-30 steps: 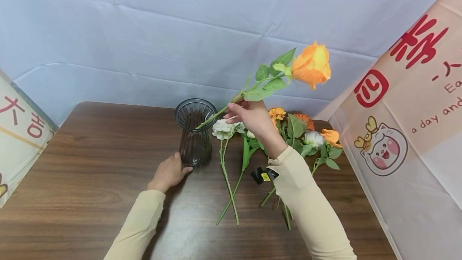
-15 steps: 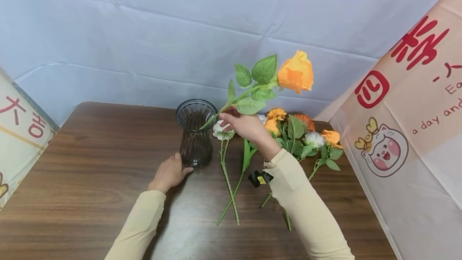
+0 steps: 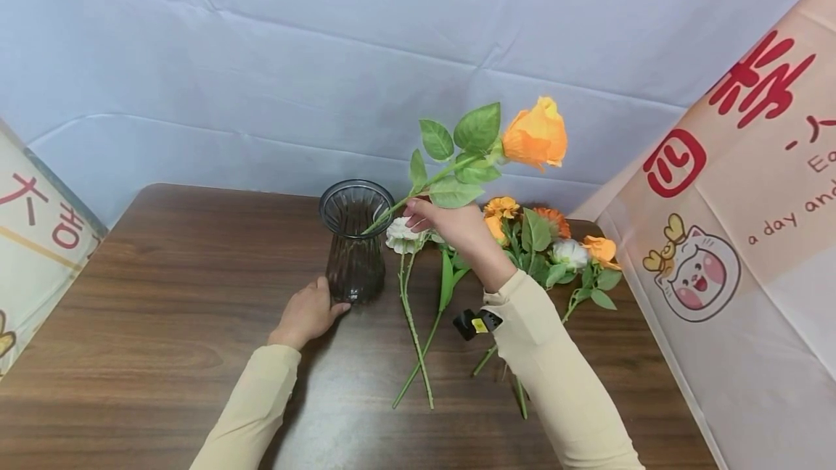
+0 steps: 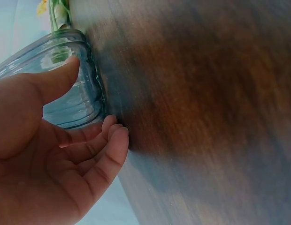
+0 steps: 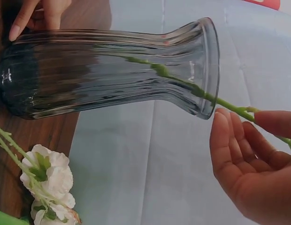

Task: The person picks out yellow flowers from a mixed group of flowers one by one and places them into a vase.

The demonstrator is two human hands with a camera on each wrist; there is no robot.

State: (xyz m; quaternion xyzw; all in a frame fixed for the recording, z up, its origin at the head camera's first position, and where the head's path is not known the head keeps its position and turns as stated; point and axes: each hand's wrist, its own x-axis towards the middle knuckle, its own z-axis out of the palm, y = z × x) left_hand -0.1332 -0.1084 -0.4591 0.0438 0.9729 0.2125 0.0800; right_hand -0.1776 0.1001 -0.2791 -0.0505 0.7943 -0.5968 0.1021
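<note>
A ribbed, smoky glass vase [image 3: 355, 267] stands upright on the wooden table. My left hand [image 3: 305, 314] holds it low at the base, with thumb in front and fingers curled behind, as the left wrist view shows. Between thumb and fingers, my right hand [image 3: 457, 227] pinches the stem of an orange rose [image 3: 535, 133] just outside the rim. The rose leans right, its bloom and leaves above that hand. Through the glass in the right wrist view, the green stem [image 5: 159, 70] slants from the mouth down inside the vase.
White flowers [image 3: 401, 234] with crossed stems lie just right of the vase. Farther right, under and beside the right forearm, lies a bunch of orange and white flowers [image 3: 568, 252]. A pale cloth backdrop [image 3: 261, 78] rises behind the table [image 3: 163, 310].
My right hand has moved slightly left and down with the rose, turning it so its leaves spread. The stem has gone farther into the vase. My left hand has stayed at the base.
</note>
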